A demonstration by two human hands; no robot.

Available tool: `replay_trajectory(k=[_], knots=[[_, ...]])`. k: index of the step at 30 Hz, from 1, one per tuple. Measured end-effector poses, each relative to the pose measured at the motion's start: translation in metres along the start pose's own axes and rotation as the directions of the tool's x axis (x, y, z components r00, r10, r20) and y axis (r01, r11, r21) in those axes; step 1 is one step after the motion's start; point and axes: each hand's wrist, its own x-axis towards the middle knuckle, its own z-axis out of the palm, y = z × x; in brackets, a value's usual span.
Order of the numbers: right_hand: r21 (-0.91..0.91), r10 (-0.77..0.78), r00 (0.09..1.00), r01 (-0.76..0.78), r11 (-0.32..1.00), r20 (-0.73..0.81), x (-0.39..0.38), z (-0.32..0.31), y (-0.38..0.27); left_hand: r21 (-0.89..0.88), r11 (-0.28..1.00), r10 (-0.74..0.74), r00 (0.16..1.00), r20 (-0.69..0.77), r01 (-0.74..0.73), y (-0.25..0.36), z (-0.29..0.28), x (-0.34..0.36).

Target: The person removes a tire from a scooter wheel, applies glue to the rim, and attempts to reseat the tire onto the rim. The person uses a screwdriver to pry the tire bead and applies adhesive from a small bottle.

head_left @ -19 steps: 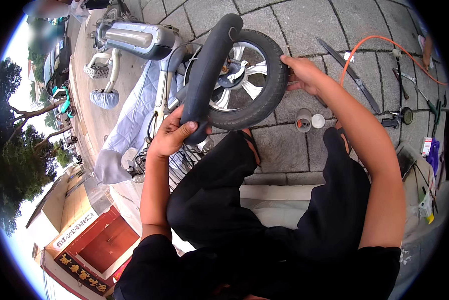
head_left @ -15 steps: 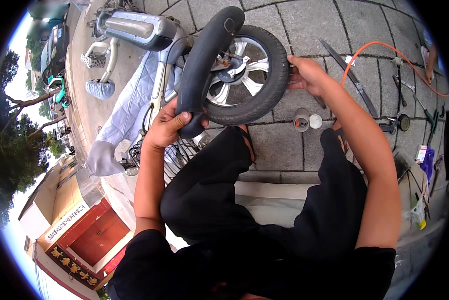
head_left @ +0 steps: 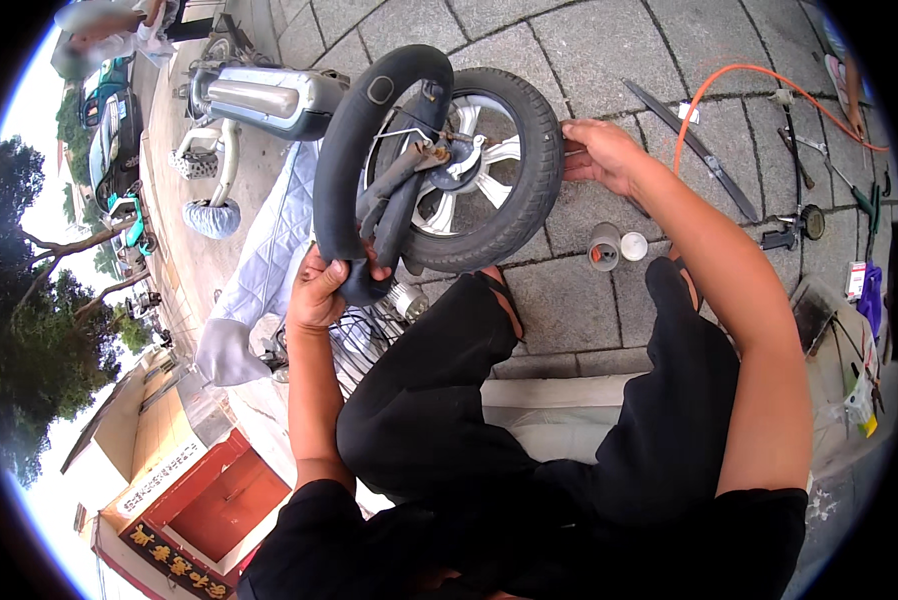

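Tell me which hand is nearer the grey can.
Right. The right hand, at the tire, is above the can in the picture; the left hand holds the black tube, farther left.

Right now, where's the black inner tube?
Left of centre in the head view: the left hand holds the black inner tube beside the wheel.

1. I work in bright, even daylight; the sky (head_left: 29,122) at my left burns out to white.
2. Shading on the paving (head_left: 569,310) is soft, while the tree (head_left: 29,270) against that sky sinks to a dark green.
3. A dull sheen runs along the black tube (head_left: 341,160) in my left hand (head_left: 317,292); the pale wheel spokes (head_left: 491,187) catch more light.
4. My black trousers (head_left: 419,400) swallow detail (I can just make out a few creases).
5. The fisheye bends the building (head_left: 219,510) toward a blue-fringed rim and black corners.
6. At upper left is a smeared patch (head_left: 74,55); my right hand (head_left: 607,160) looks fairly crisp.
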Motion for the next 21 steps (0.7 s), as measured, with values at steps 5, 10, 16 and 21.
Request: replay_trajectory(k=[5, 10, 16, 21], knots=[[-0.048, 0.033, 0.999, -0.034, 0.998, -0.021, 0.007, 0.004, 0.004, -0.013, 0.999, -0.031, 0.999, -0.010, 0.031, -0.001, -0.002, -0.005], [-0.103, 0.085, 0.996, -0.087, 0.991, -0.018, 0.004, 0.000, 0.003, 0.043, 0.998, -0.051, 0.998, 0.029, 0.050, 0.007, 0.009, 0.001], [-0.389, -0.120, 0.958, 0.010, 0.921, -0.259, 0.004, 0.000, -0.025, 0.317, 0.939, -0.159, 0.985, 0.068, 0.130, 0.018, 0.033, 0.006], [-0.189, -0.093, 0.980, 0.060, 0.980, -0.174, 0.003, -0.005, -0.056, 0.816, 0.502, -0.049, 0.933, 0.358, -0.287, 0.007, 0.099, 0.033]])
